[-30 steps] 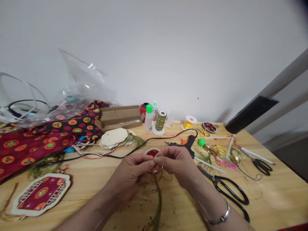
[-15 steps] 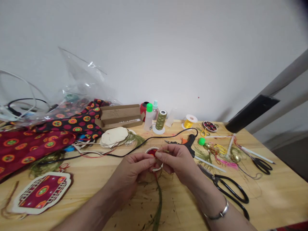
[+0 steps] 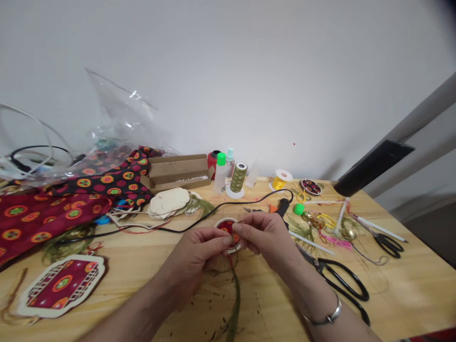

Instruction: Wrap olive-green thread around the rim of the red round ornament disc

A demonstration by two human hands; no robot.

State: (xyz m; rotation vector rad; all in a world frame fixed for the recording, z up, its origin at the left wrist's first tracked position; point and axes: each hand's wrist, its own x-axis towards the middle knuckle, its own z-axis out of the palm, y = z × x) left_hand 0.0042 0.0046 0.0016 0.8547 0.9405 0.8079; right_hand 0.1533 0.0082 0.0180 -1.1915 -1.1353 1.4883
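Observation:
A small round ornament [image 3: 224, 225] with red patterned fabric and a pale rim sits in front of me between my hands, partly covered by the fingers. My left hand [image 3: 208, 245] pinches at its lower left edge, thumb and forefinger together. Over the right side of the disc, my right hand [image 3: 265, 235] has thumb and forefinger pressed together; whatever is between them is too small to make out. From the ornament's bottom hangs a green tassel [image 3: 235, 299] on a red cord, trailing toward me over the tabletop.
Black-handled scissors [image 3: 342, 280] lie by my right forearm, a glue gun [image 3: 283, 209] behind that hand. A large fabric-covered plaque [image 3: 64, 285] lies at left. Behind stand a green thread spool [image 3: 238, 178], a green-capped bottle [image 3: 220, 175] and a cardboard box [image 3: 178, 173].
My right fingertips have shifted slightly right, away from the left ones, so more of the red fabric shows between them. The left hand has barely moved.

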